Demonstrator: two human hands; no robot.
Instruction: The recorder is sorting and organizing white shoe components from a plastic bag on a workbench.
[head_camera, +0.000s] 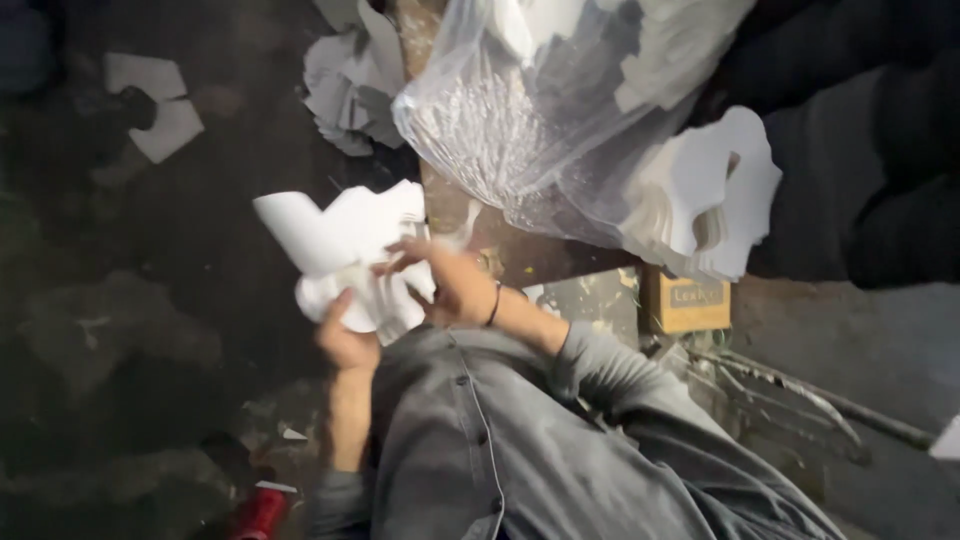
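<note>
Both my hands are on a bundle of white cut-out sheets (345, 250), held out in front of my chest, left of the middle of the view. My left hand (345, 335) comes up from below, its grip closed narrow on the lower edge of the bundle, thumb pressed against the paper. My right hand (440, 280) is on the bundle's right side, fingers (400, 250) spread over the sheets and pinching them; a dark band (494, 303) circles that wrist. The bundle's top left corner sticks out free as a curled flap, nothing touching it.

Just right of my right hand a clear plastic bag (520, 120) hangs, bulging, with white pieces inside; its lower edge sits near my fingers but apart from them. Further right, a thick stack of white shaped sheets (705, 200) rests against a dark sleeve (870, 150), its notched edges facing me. Below that stack sits a small brown cardboard box (685, 300). Far, above the bundle, a heap of crumpled white offcuts (345, 85) lies on the floor, and one flat white piece (160, 105) lies far left. The dark floor (150, 300) to the left of my hands is where the open room is. A red cylinder (260, 512) lies near my left elbow. My grey shirt (500, 450) fills the near edge.
</note>
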